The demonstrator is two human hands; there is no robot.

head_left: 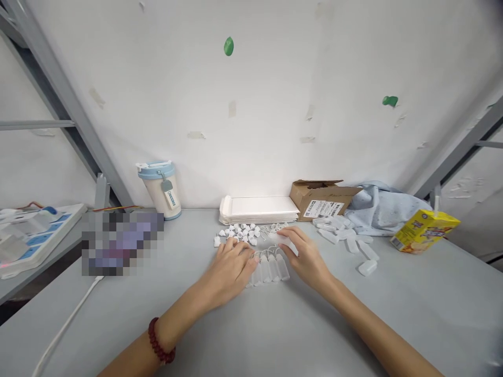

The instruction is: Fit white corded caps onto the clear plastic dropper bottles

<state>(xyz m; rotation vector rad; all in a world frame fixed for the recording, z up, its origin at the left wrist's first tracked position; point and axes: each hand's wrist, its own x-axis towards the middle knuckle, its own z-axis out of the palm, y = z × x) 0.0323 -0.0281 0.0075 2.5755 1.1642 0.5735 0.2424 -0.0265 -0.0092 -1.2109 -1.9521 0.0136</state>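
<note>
My left hand [231,269] lies palm down with its fingers stretched toward a cluster of small white caps [238,230]. Its thumb rests at the left end of a row of clear plastic bottles [271,268], which lie side by side on the table and have thin white loops at their tops. Just right of that row, my right hand [308,256] holds a translucent bottle [282,240] between thumb and fingers, partly hidden by them. Behind it lie some small white loop pieces [271,228].
Flat white boxes [259,209] and an open cardboard box [324,201] stand along the wall. Loose clear bottles [349,238], a blue cloth [387,207] and a yellow drink carton [424,230] are to the right. Leftward stand a tumbler [162,191] and a power strip [39,238].
</note>
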